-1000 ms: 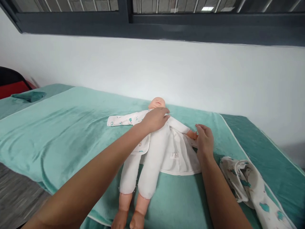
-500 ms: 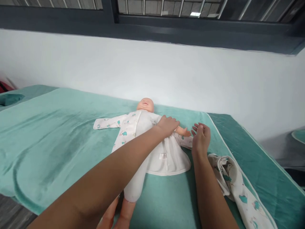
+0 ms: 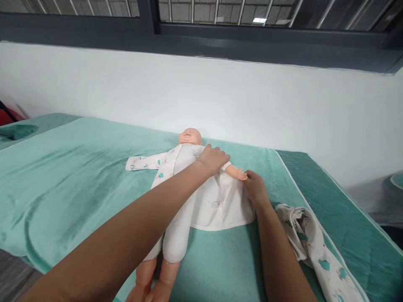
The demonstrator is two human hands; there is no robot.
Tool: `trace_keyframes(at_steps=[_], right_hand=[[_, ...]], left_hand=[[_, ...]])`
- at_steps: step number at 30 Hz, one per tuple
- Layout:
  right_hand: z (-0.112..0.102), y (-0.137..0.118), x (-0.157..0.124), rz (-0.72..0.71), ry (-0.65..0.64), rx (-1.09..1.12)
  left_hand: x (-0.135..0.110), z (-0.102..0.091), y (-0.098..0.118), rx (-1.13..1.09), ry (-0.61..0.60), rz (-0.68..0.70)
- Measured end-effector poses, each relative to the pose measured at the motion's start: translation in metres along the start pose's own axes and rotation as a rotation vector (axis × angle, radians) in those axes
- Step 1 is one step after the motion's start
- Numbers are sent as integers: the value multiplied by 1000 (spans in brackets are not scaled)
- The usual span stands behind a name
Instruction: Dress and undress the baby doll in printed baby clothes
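A baby doll (image 3: 189,137) lies on its back on a teal towel (image 3: 78,176), head toward the wall. It wears a white body suit and lies on an open white printed jacket (image 3: 220,205), with one sleeve spread out to the left. My left hand (image 3: 214,158) rests on the doll's chest and shoulder, fingers curled over it. My right hand (image 3: 255,188) is closed on the jacket's edge just below the doll's bare outstretched hand (image 3: 241,174).
A crumpled printed garment (image 3: 315,247) lies on the towel at the right. A white wall runs behind the bed, with a dark window frame above. A folded teal cloth (image 3: 15,131) sits at the far left.
My right hand has closed and dropped onto the jacket under the doll's arm. My left hand stays on the doll's upper chest after shifting slightly. The doll's arm now lies bare outside the sleeve.
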State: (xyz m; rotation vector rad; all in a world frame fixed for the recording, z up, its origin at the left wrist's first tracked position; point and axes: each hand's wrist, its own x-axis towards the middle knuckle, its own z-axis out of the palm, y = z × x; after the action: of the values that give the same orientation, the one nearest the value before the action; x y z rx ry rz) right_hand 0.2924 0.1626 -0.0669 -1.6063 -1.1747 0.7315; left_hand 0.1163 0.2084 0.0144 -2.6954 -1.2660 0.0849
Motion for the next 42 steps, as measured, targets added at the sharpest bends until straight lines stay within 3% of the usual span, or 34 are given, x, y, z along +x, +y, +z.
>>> trace_keyframes(at_steps=[3, 7, 16, 20, 25, 29, 32, 36, 42], right_hand=[[-9, -7, 0, 25, 34, 206], [-6, -21, -13, 19, -47, 591], [-4, -29, -24, -35, -50, 672], [4, -35, -35, -30, -122, 681], [22, -41, -55, -37, -380, 600], [42, -38, -65, -104, -509, 584], [54, -34, -73, -239, -505, 525], [57, -30, -78, -405, -403, 253], [51, -28, -70, -516, -374, -117]], left_hand=[[-1, 0, 1, 27, -55, -60], [6, 8, 5, 53, -30, -175], [18, 16, 10, 113, -69, -244], [21, 20, 13, 55, -77, -279], [21, 24, 0, -236, 79, -279], [22, 24, -12, -354, 76, -261], [25, 25, -14, -321, 89, -304], [30, 29, -9, -314, 93, -340], [20, 20, -18, -490, 118, -229]])
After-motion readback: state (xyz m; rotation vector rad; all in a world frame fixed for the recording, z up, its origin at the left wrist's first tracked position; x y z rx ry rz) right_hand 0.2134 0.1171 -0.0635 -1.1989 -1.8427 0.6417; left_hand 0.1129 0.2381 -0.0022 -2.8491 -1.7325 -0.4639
